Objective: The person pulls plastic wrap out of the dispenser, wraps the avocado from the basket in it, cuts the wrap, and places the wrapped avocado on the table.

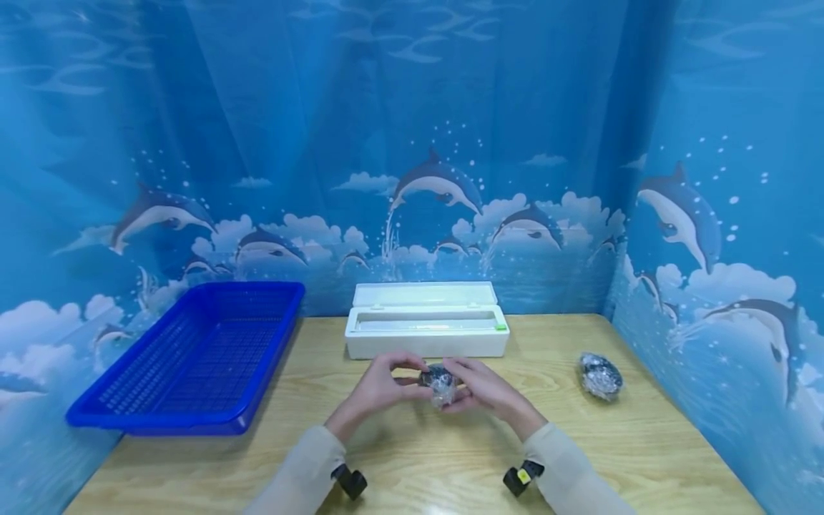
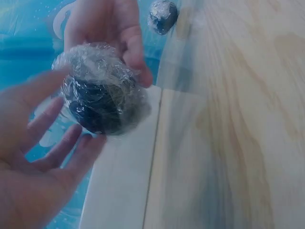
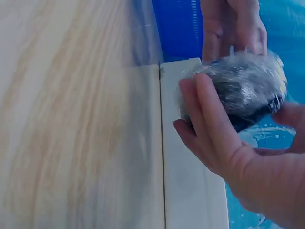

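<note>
Between both hands, in front of the white box, is a dark round bundle wrapped in clear crinkled plastic film [image 1: 441,385]. My right hand [image 3: 228,138] grips it, fingers curved along one side and thumb at the other. From the opposite side my left hand [image 2: 43,143] holds it with spread fingers, their tips at its lower edge and one finger over the film. What lies inside the film is hidden. A second dark bundle in plastic film [image 1: 601,376] rests on the table to the right, apart from both hands.
Just beyond the hands stands a long white box [image 1: 425,347], its lid raised at the back. A blue plastic basket [image 1: 241,422] is on the left of the wooden table [image 1: 644,458]. Dolphin-printed curtains [image 1: 360,107] close off the back and sides.
</note>
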The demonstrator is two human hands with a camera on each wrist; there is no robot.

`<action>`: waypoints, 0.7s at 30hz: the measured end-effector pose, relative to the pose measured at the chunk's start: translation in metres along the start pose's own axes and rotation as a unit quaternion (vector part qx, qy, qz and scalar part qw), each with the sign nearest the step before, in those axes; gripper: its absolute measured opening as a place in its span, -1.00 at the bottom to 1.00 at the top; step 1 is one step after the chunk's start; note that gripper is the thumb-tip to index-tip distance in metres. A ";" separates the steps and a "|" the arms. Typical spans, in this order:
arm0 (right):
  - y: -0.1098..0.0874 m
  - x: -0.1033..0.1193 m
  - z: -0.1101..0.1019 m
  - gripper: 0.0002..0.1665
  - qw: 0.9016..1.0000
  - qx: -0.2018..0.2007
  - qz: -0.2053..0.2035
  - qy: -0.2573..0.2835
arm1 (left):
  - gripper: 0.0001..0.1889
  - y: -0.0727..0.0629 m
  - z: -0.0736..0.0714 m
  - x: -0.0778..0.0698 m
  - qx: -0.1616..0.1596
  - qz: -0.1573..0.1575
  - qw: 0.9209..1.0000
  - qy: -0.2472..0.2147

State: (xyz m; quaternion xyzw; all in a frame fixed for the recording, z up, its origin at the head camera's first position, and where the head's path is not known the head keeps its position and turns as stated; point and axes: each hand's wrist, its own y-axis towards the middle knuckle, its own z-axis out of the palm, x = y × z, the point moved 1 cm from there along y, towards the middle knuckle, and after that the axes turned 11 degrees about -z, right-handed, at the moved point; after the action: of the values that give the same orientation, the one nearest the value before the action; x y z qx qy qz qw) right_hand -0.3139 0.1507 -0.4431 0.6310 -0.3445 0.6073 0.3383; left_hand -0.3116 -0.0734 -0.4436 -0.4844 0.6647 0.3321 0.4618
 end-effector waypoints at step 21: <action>-0.003 0.013 -0.014 -0.13 0.985 -0.042 -0.086 -0.141 | -0.36 0.009 0.014 0.004 0.008 -0.020 0.999 -0.045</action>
State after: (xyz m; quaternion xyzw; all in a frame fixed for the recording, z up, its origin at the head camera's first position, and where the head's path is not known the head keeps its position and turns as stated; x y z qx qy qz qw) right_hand -0.3183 0.1635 -0.4297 0.7226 -0.3584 0.4663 0.3631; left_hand -0.3169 -0.0592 -0.4524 -0.4784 0.6362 0.3388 0.5016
